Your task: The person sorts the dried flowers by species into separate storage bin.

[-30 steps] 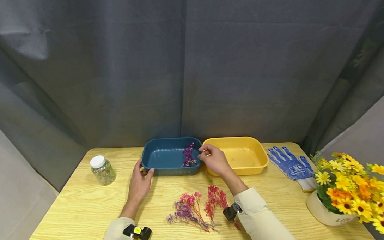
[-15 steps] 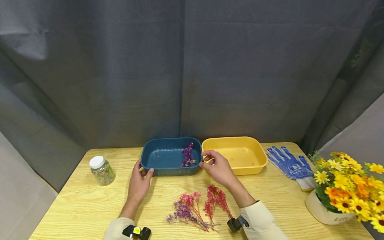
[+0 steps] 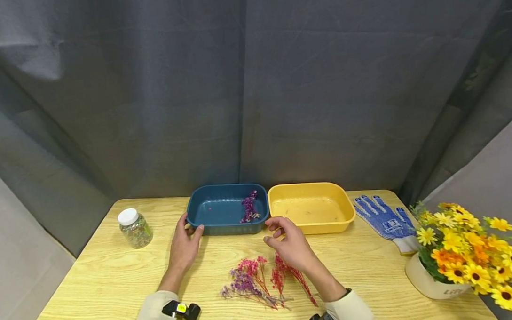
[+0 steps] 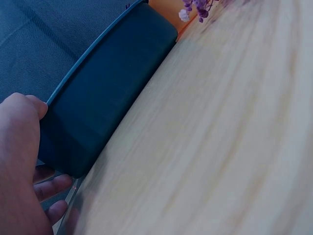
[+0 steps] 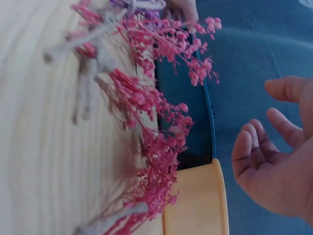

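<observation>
My left hand (image 3: 184,247) holds the front left corner of a dark blue plastic basin (image 3: 224,230). In the left wrist view its thumb lies at the rim and the fingers are round the end wall. A purple dried flower sprig (image 3: 250,208) lies inside, toward the basin's right end. My right hand (image 3: 291,244) hovers with loosely bent fingers and nothing in it, just in front of where the blue basin meets a yellow basin (image 3: 313,228). Below it on the table lie red dried flower sprigs (image 3: 301,282), partly hidden by the hand, beside pink and purple sprigs (image 3: 245,283).
A white-lidded jar (image 3: 136,230) stands at the left on the wooden table (image 3: 99,283). At the right are a blue and white work glove (image 3: 387,221) and a white pot (image 3: 431,282) of yellow and orange flowers. A grey curtain (image 3: 245,108) hangs behind.
My right hand has drawn back from the blue basin's right end, down toward the table's front. The left hand keeps its hold, and the purple sprig stays in the basin.
</observation>
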`<state>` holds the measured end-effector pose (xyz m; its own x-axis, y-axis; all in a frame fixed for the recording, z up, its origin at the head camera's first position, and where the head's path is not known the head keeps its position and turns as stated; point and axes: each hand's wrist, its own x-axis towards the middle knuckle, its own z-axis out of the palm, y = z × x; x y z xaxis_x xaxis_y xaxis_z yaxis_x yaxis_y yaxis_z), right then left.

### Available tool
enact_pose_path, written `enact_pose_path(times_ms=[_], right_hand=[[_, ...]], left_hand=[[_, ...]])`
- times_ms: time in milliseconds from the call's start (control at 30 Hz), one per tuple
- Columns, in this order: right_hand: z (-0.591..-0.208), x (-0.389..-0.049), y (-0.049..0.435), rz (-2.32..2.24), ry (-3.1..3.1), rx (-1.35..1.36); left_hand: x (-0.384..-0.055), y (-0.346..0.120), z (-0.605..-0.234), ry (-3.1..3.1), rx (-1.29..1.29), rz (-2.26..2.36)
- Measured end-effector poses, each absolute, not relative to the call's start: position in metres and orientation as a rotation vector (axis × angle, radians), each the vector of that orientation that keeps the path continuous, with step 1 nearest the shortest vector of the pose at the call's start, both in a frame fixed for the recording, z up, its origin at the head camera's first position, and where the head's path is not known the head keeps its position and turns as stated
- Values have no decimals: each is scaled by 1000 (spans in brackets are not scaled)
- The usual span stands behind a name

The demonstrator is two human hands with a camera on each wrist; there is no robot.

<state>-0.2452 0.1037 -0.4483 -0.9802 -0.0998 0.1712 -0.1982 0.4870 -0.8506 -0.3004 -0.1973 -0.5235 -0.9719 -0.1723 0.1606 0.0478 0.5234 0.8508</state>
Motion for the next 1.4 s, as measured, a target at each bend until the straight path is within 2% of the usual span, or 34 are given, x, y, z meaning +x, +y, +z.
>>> enact_pose_path(times_ms=[467,1400], right_hand=[[-461,-219,106,1513,-2680,361],[-479,-193,105,1491,-2937,864]], left_hand=[[-302,-197,-524,-2526,129,-1418],[-300,-197,-524,-2514,108,-1419]])
